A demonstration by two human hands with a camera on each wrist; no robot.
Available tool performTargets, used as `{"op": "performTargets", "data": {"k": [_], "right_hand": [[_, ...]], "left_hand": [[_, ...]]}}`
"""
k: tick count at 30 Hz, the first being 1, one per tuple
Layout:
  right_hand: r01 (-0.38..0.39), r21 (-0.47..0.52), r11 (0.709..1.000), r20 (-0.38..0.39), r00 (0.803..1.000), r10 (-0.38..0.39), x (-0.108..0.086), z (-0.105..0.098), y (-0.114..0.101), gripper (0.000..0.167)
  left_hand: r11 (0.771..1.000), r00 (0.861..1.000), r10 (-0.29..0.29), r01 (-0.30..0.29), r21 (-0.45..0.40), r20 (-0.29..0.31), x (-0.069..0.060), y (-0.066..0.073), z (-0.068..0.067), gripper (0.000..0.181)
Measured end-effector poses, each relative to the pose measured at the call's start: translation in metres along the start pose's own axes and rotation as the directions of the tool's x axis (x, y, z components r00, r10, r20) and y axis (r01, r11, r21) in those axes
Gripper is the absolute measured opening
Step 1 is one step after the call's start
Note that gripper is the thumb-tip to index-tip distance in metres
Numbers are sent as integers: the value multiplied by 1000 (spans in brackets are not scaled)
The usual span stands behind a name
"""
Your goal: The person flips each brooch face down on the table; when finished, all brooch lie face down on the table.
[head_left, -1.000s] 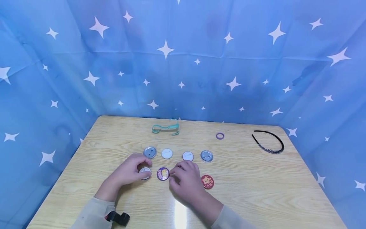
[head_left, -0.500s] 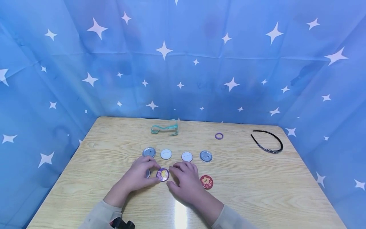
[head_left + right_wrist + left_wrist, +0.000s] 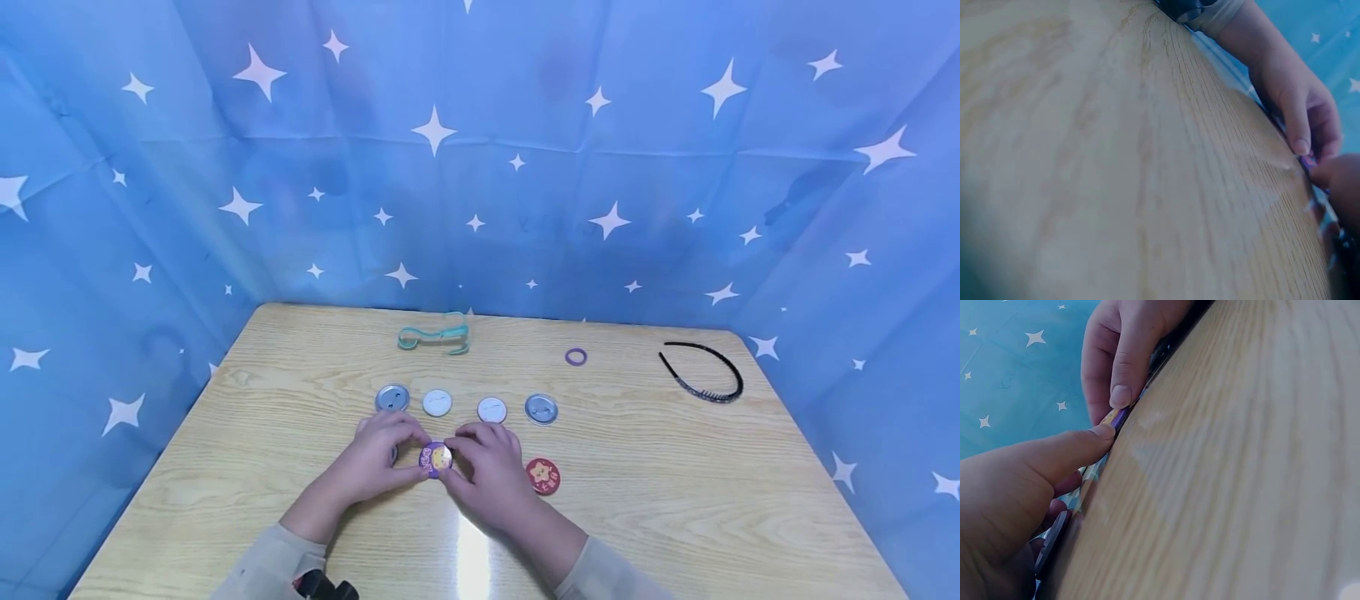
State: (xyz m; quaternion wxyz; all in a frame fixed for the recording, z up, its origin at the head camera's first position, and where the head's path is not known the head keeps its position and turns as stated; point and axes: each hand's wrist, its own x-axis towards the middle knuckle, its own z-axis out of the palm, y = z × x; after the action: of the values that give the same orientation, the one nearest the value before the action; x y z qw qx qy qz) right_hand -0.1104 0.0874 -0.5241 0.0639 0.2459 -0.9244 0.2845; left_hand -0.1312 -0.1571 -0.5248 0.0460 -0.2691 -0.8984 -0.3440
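Four badges (image 3: 492, 410) lay backs-up in a row, seemingly done; the purple badge (image 3: 436, 461), at the worktop (image 3: 675, 483), seemed unfinished, its edges pinched by left hand (image 3: 377, 454) and right hand (image 3: 489, 468), each grip part-closed.

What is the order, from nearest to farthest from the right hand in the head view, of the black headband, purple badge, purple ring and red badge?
1. Purple badge: pinched by the right hand, on its left.
2. Red badge: beside that hand, on its right.
3. Purple ring: farther back, to the right.
4. Black headband: farthest, well to the right.
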Motion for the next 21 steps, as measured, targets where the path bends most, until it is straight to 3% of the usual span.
{"op": "performTargets", "data": {"k": [5, 21], "right_hand": [[8, 28, 1000, -35, 999, -7, 0, 3, 3, 41], [-8, 157, 988, -107, 994, 25, 2, 1, 2, 33]], "left_hand": [[1000, 1000, -24, 24, -9, 18, 0, -1, 0, 35], [1000, 1000, 4, -5, -25, -4, 0, -1, -2, 24]]}}
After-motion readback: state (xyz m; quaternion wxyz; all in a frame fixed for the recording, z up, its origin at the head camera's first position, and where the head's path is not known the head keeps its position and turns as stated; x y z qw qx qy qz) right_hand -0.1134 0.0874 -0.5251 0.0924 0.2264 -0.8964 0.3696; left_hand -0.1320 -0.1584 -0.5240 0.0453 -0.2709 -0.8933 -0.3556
